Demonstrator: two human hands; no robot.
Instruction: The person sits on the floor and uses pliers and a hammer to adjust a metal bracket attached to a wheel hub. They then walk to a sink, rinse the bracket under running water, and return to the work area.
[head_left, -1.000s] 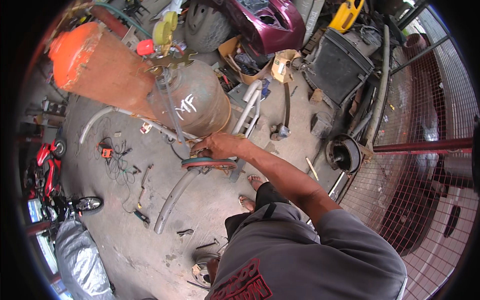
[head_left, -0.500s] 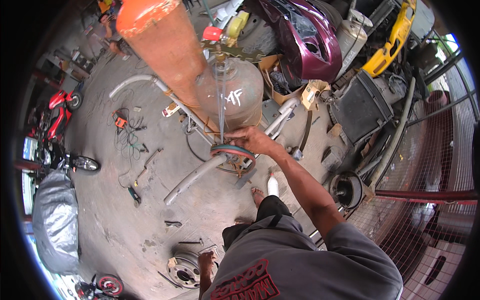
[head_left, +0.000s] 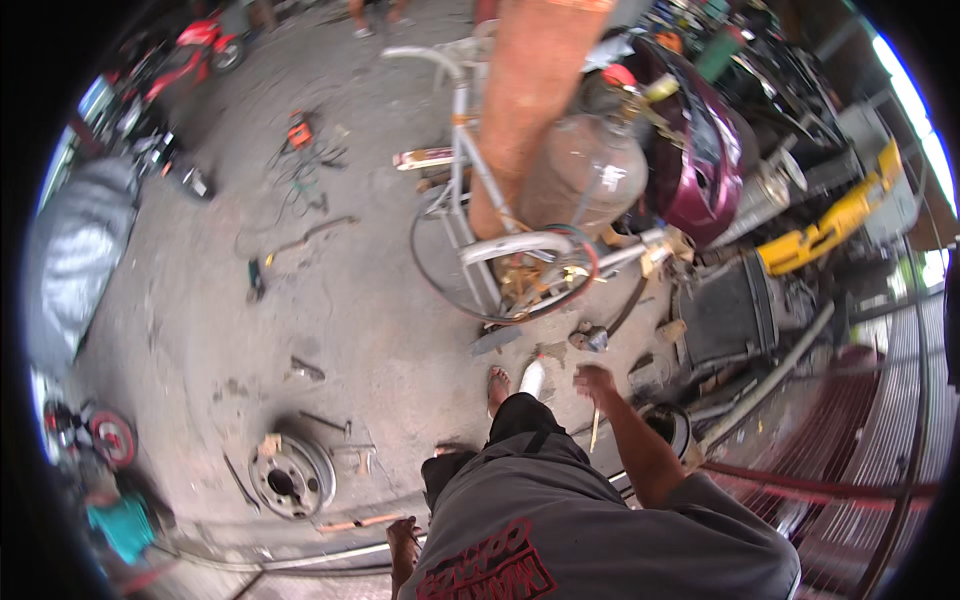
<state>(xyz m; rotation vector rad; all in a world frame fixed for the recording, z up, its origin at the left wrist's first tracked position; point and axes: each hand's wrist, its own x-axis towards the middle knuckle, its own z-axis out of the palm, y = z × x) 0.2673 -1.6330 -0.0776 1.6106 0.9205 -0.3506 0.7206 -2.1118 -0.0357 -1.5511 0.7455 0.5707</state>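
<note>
My right hand (head_left: 595, 388) hangs above the floor with loosely bent fingers, slightly blurred, nothing visible in it. A white bottle (head_left: 533, 378) stands to its left, by my foot. My left hand (head_left: 404, 540) hangs low beside my body at the bottom edge, its finger shape unclear. Ahead, a metal cart (head_left: 462, 140) carries a tall orange cylinder (head_left: 525, 90) and a rounder grey cylinder (head_left: 585, 175). Coiled red and dark hose (head_left: 590, 260) rests at the cart's curved handle (head_left: 510, 243).
A wheel rim (head_left: 310, 470), scattered tools (head_left: 255, 280) and cables (head_left: 305, 160) lie leftward. Motorbikes (head_left: 190, 55) and a covered shape (head_left: 80, 260) line the left. Car bumpers (head_left: 700, 180) crowd the right beside mesh fencing (head_left: 850, 440). People (head_left: 120, 520) show at the edges.
My right hand has let go at the hose on the cart's handle and moved down and back. The view has swung, shifting the cart up and right.
</note>
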